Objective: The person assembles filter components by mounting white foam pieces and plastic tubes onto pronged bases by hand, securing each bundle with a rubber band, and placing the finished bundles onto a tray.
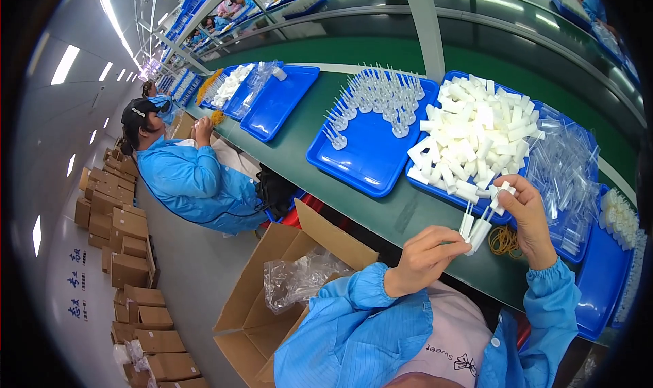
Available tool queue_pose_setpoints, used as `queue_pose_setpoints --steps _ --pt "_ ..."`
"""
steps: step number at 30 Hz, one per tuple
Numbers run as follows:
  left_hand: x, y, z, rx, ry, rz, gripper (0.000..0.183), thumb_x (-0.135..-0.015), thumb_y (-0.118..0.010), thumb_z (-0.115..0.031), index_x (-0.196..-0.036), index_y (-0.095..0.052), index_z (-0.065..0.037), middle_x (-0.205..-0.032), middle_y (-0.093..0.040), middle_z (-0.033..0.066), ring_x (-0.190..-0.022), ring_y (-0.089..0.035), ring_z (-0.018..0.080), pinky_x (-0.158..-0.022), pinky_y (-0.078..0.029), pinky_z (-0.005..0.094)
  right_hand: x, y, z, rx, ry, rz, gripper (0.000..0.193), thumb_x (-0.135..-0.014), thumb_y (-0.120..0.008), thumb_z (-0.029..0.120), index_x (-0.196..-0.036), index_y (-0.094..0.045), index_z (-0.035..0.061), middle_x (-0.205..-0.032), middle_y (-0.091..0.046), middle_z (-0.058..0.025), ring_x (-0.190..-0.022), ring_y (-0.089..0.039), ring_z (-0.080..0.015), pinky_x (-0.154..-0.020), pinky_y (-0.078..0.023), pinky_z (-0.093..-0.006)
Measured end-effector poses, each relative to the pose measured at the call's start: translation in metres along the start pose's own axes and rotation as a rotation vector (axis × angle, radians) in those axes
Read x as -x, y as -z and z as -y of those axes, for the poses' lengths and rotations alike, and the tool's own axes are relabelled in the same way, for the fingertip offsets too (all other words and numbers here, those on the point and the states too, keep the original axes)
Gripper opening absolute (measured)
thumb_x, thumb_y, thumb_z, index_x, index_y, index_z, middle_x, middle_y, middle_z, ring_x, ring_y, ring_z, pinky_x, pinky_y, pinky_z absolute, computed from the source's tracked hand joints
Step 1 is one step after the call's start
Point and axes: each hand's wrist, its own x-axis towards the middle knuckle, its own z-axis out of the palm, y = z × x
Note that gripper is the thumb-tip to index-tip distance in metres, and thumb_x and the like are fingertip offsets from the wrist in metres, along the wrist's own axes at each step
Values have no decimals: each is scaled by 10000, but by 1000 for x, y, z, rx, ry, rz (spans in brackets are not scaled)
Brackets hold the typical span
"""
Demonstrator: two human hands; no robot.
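Note:
My left hand [430, 255] is closed on a pronged holder [469, 241] of clear plastic, which has white sleeves on some of its thin upright rods. Just above it, my right hand [529, 214] pinches a small white block [502, 193] between thumb and fingertips. Both hands are over the near edge of a blue tray heaped with similar white blocks [479, 133]. To the left, a blue tray [371, 173] carries many upright clear pronged holders [391, 95]. Below my right hand lies a bundle of yellow rubber bands [505, 241].
Clear plastic tubes [561, 173] fill a tray at the right, with a blue tray [598, 286] beyond. An open cardboard box [255, 313] holding plastic bags stands at my left. A co-worker in blue [194, 177] sits further left, near another blue tray [282, 105].

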Motion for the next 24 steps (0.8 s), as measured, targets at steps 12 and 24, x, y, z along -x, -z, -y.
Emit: queue_pose_setpoints --steps 12,24 --pt "-5 -3 -2 -20 22 66 318 -642 -704 107 -923 -709 -41 -884 -654 102 -800 -625 262 -691 -506 333 0 -6 -2 -40 20 -17 264 -869 -666 169 -1087 -621 25 -932 -621 -4 -855 -557 -66 -758 -428 -205" --pt "-2 -9 -8 -98 14 118 251 -715 -698 114 -931 -696 -14 -899 -644 107 -814 -610 252 -709 -490 310 -2 3 -9 -122 -24 21 323 -860 -703 218 -1101 -621 19 -933 -647 -30 -853 -587 -65 -769 -462 -202"
